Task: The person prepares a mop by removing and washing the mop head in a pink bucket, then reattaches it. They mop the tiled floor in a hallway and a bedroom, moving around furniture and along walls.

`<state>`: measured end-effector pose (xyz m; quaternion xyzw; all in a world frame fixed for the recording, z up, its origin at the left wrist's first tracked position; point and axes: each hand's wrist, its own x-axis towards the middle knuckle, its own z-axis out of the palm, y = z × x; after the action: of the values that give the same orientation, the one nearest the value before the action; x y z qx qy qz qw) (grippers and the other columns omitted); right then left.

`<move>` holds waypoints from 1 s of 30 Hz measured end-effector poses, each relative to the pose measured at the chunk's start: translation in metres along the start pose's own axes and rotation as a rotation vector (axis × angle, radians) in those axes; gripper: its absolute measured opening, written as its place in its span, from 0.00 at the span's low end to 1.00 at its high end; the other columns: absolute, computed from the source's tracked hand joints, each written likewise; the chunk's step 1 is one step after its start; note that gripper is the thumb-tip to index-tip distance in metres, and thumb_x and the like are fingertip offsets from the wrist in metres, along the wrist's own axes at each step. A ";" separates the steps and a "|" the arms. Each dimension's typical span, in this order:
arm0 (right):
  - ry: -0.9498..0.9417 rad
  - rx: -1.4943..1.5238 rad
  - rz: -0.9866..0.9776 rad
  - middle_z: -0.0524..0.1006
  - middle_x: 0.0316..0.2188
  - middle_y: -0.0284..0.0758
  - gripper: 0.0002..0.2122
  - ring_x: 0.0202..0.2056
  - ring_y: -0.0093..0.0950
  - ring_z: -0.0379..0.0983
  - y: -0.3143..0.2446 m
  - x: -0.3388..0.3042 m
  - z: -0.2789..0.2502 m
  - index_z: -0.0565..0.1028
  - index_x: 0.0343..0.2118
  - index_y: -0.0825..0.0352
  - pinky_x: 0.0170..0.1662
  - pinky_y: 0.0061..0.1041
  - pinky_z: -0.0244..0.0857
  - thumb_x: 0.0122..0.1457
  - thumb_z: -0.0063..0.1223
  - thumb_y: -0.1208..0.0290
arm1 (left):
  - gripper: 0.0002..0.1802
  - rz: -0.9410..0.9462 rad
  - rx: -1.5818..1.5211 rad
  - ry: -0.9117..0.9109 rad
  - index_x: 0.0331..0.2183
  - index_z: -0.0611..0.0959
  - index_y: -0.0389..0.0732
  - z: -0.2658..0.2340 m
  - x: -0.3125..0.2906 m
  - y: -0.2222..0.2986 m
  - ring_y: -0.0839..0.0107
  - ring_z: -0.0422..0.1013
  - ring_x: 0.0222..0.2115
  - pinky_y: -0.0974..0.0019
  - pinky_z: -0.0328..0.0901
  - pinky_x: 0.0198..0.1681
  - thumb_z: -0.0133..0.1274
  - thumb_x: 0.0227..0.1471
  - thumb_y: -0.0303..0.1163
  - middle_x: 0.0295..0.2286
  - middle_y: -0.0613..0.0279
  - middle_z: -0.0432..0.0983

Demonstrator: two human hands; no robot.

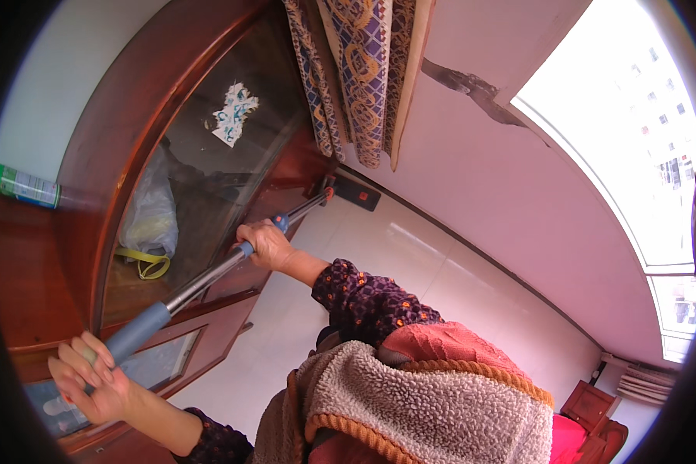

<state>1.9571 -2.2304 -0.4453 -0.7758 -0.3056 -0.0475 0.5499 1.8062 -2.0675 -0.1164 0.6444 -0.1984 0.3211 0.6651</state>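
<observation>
A flat mop (209, 277) slants across the view, with a silver telescopic pole, a blue-grey grip and blue collars. At the lower left, my left hand (93, 379) is closed around the top end of the grip. Farther down the pole, my right hand (267, 243) wraps round it just by a blue collar. The mop's dark rectangular head (356, 193) lies on the pale tiled floor, at the foot of the wall and near the curtain. A red-orange joint links it to the pole.
Along the left stands a glass-fronted wooden cabinet (100, 147) with a clear plastic bag (151, 205) and a yellow strap behind the glass. A green-and-white can (25, 185) is beside it. Patterned curtains (359, 77) hang ahead. A pink wall (510, 185) and bright window bound the right; wooden furniture (588, 404) is lower right.
</observation>
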 end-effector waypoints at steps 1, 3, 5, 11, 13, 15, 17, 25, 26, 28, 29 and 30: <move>-0.024 0.022 0.001 0.77 0.26 0.40 0.09 0.34 0.47 0.74 0.001 -0.001 -0.003 0.71 0.30 0.64 0.39 0.41 0.63 0.44 0.57 0.76 | 0.17 -0.016 -0.018 0.009 0.23 0.63 0.46 -0.003 0.005 -0.001 0.81 0.49 0.13 0.75 0.53 0.21 0.46 0.63 0.37 0.15 0.70 0.55; -0.041 0.007 0.032 0.78 0.25 0.42 0.09 0.33 0.47 0.74 0.009 -0.001 -0.012 0.72 0.30 0.64 0.39 0.41 0.64 0.44 0.58 0.76 | 0.16 -0.041 -0.041 -0.026 0.22 0.62 0.46 0.003 0.022 -0.009 0.81 0.48 0.13 0.74 0.53 0.22 0.44 0.63 0.33 0.16 0.70 0.54; -0.038 0.023 0.106 0.78 0.25 0.43 0.09 0.33 0.48 0.75 -0.002 -0.002 -0.022 0.72 0.31 0.64 0.38 0.42 0.65 0.44 0.58 0.76 | 0.16 -0.062 -0.013 0.020 0.22 0.61 0.46 0.013 0.041 -0.008 0.80 0.48 0.13 0.74 0.53 0.22 0.41 0.63 0.31 0.16 0.70 0.53; -0.105 0.032 0.234 0.77 0.23 0.46 0.07 0.31 0.51 0.75 -0.029 -0.051 -0.057 0.73 0.31 0.64 0.33 0.45 0.66 0.48 0.57 0.73 | 0.17 -0.241 -0.085 0.104 0.22 0.63 0.47 0.006 0.062 -0.017 0.81 0.49 0.14 0.73 0.52 0.21 0.42 0.65 0.33 0.16 0.71 0.53; -0.151 0.025 0.266 0.77 0.22 0.45 0.07 0.30 0.50 0.75 -0.031 -0.079 -0.070 0.73 0.31 0.64 0.31 0.44 0.66 0.48 0.57 0.74 | 0.19 -0.327 -0.083 0.191 0.21 0.64 0.47 0.008 0.052 -0.035 0.81 0.49 0.14 0.73 0.51 0.21 0.42 0.66 0.35 0.16 0.71 0.53; -0.165 0.009 0.291 0.76 0.21 0.43 0.07 0.29 0.48 0.75 -0.034 -0.102 -0.084 0.74 0.31 0.64 0.30 0.43 0.66 0.47 0.57 0.75 | 0.14 -0.259 -0.107 0.043 0.26 0.65 0.46 0.013 0.040 -0.044 0.81 0.50 0.15 0.72 0.52 0.22 0.49 0.62 0.38 0.19 0.72 0.55; -0.130 -0.031 0.312 0.76 0.20 0.42 0.08 0.27 0.47 0.75 -0.041 -0.119 -0.097 0.74 0.31 0.63 0.29 0.41 0.66 0.46 0.56 0.76 | 0.18 -0.183 -0.137 -0.139 0.30 0.66 0.45 0.019 0.031 -0.039 0.81 0.53 0.17 0.73 0.54 0.22 0.58 0.55 0.41 0.22 0.72 0.58; 0.110 -0.140 0.155 0.75 0.20 0.39 0.09 0.27 0.44 0.74 -0.056 -0.093 -0.087 0.73 0.30 0.62 0.29 0.40 0.64 0.44 0.56 0.78 | 0.18 -0.022 -0.805 -0.609 0.23 0.68 0.46 -0.027 0.035 -0.043 0.81 0.64 0.15 0.76 0.61 0.20 0.62 0.50 0.38 0.19 0.71 0.67; 0.166 -0.172 0.153 0.75 0.21 0.39 0.08 0.28 0.44 0.74 -0.045 -0.091 -0.085 0.73 0.29 0.62 0.30 0.40 0.64 0.44 0.56 0.77 | 0.18 -0.005 -0.749 -0.625 0.22 0.67 0.47 -0.006 0.039 -0.046 0.81 0.63 0.15 0.77 0.59 0.20 0.60 0.52 0.39 0.18 0.71 0.65; 0.207 -0.216 0.174 0.76 0.23 0.39 0.07 0.30 0.45 0.73 -0.031 -0.086 -0.080 0.71 0.28 0.62 0.32 0.41 0.64 0.46 0.57 0.75 | 0.20 0.031 -0.621 -0.661 0.20 0.64 0.48 0.019 0.042 -0.044 0.82 0.61 0.16 0.77 0.55 0.20 0.56 0.55 0.40 0.16 0.72 0.60; 0.237 -0.250 0.164 0.76 0.23 0.39 0.06 0.30 0.45 0.73 -0.025 -0.086 -0.073 0.71 0.27 0.63 0.33 0.42 0.63 0.47 0.57 0.73 | 0.21 -0.060 -0.654 -0.541 0.20 0.62 0.48 0.013 0.033 -0.053 0.82 0.57 0.16 0.76 0.54 0.22 0.55 0.56 0.41 0.17 0.71 0.58; 0.270 -0.287 0.156 0.76 0.23 0.39 0.07 0.30 0.46 0.73 -0.019 -0.085 -0.067 0.70 0.27 0.63 0.33 0.42 0.63 0.49 0.58 0.72 | 0.22 -0.078 -0.509 -0.311 0.20 0.62 0.48 0.008 0.025 -0.048 0.81 0.52 0.15 0.75 0.54 0.22 0.55 0.56 0.42 0.16 0.71 0.55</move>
<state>1.8957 -2.3215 -0.4387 -0.8540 -0.1581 -0.1514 0.4719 1.8579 -2.0695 -0.1332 0.5055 -0.3470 0.1327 0.7788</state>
